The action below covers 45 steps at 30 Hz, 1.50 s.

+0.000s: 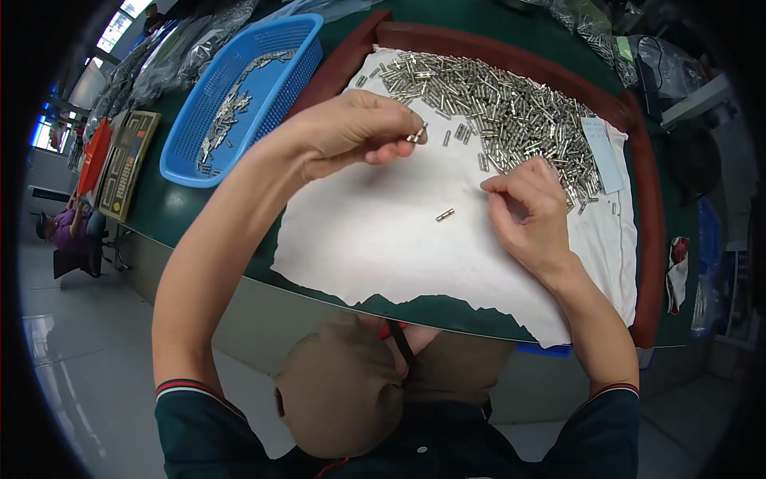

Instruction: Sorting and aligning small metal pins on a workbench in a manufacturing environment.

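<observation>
My left hand (355, 132) is raised over the left part of a white cloth (367, 231). Its thumb and fingers pinch small shiny metal pins (416, 136), short and cylindrical. My right hand (536, 217) is closed low over the cloth, fingertips curled toward the thumb; whatever they may hold is hidden. Between the two hands a single metal pin (445, 215) lies on the cloth. Beyond my right hand spreads a large heap of similar metal pins (511, 112), with a few loose ones along its near edge.
A reddish-brown wooden frame (511, 52) borders the cloth at the back and sides. To the left stands a blue plastic basket (179, 152) with scattered pins inside. A pale blue paper slip (604, 156) lies right of the heap. A seated person (70, 227) is at far left.
</observation>
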Tool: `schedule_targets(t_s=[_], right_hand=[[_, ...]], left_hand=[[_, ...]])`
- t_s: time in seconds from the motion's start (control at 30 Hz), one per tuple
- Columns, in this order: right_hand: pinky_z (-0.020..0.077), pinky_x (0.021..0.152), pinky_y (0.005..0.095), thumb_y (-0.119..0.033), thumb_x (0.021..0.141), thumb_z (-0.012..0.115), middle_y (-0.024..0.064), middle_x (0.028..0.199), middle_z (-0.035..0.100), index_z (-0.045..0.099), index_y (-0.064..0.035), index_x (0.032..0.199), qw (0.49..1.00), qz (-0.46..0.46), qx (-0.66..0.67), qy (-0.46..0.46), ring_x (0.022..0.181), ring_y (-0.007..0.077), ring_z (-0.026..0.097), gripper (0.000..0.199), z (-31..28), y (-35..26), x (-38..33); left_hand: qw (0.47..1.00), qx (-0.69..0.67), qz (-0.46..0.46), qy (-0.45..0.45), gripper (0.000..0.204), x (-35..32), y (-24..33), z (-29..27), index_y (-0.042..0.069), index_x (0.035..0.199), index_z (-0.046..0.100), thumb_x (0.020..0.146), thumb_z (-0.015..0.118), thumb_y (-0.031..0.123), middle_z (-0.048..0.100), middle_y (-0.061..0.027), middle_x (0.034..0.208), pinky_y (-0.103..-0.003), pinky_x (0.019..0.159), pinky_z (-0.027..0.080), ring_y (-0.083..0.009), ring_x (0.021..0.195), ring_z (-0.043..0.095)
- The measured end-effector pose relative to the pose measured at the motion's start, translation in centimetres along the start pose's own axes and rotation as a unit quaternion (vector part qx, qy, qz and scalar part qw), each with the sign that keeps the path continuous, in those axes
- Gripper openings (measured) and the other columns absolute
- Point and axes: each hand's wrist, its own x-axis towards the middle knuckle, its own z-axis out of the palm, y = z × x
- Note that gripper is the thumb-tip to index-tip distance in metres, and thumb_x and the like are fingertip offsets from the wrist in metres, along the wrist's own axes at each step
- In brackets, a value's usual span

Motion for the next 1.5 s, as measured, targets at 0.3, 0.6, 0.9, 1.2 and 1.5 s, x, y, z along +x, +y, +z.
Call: schedule_targets(t_s=[0.3,0.6,0.9,1.2,1.5], right_hand=[[0.0401,0.073,0.0372,-0.005,0.071,0.076,0.0042,0.080,0.056,0.070,-0.0072,0.090,0.991,-0.101,-0.007,-0.087,0.082,0.0240,0.052,0.020,1.0,-1.9,-0.5],[0.0408,0.074,0.0381,-0.004,0.071,0.075,0.0054,0.082,0.057,0.064,-0.0058,0.083,0.994,-0.070,-0.012,-0.082,0.083,0.0256,0.052,0.016,1.4,-2.3,-0.6],[0.0421,0.074,0.0376,-0.006,0.072,0.074,0.0063,0.084,0.057,0.063,-0.0049,0.085,0.994,-0.094,0.023,-0.056,0.084,0.0263,0.052,0.017,0.9,-2.5,-0.5],[0.0426,0.070,0.0365,-0.009,0.069,0.077,0.0048,0.081,0.058,0.067,-0.0048,0.087,0.991,-0.099,0.073,-0.045,0.080,0.0252,0.053,0.021,0.3,-2.9,-0.4],[0.0413,0.070,0.0358,0.000,0.069,0.071,0.0042,0.079,0.059,0.068,-0.0052,0.087,0.999,-0.044,0.033,-0.006,0.080,0.0241,0.054,0.019,1.5,-1.9,-0.4]], left_hand=[[0.788,0.542,0.073,0.281,0.023,-5.7,3.3,-14.8,-0.005,0.074,0.067,0.085,0.060,0.014,0.060,-0.0067,0.059,-0.028,0.052,0.049,-0.0123,0.053,0.061],[0.647,0.636,0.199,0.372,0.015,-5.4,1.2,-9.3,-0.002,0.095,0.071,0.084,0.071,0.007,0.067,-0.0145,0.090,-0.032,0.071,0.053,-0.0212,0.076,0.066],[0.936,0.303,0.176,-0.025,0.021,-3.5,-4.6,4.7,-0.003,0.097,0.069,0.087,0.071,0.015,0.068,-0.0109,0.088,-0.030,0.072,0.049,-0.0173,0.076,0.061],[0.902,0.332,0.251,0.118,0.011,-5.9,-4.3,3.6,-0.002,0.086,0.066,0.082,0.071,0.006,0.065,-0.0107,0.075,-0.031,0.061,0.047,-0.0192,0.065,0.060],[0.638,0.544,0.242,0.488,0.011,-9.2,-2.6,-9.1,-0.002,0.093,0.066,0.086,0.069,0.006,0.065,-0.0104,0.082,-0.032,0.065,0.049,-0.0221,0.073,0.064]])
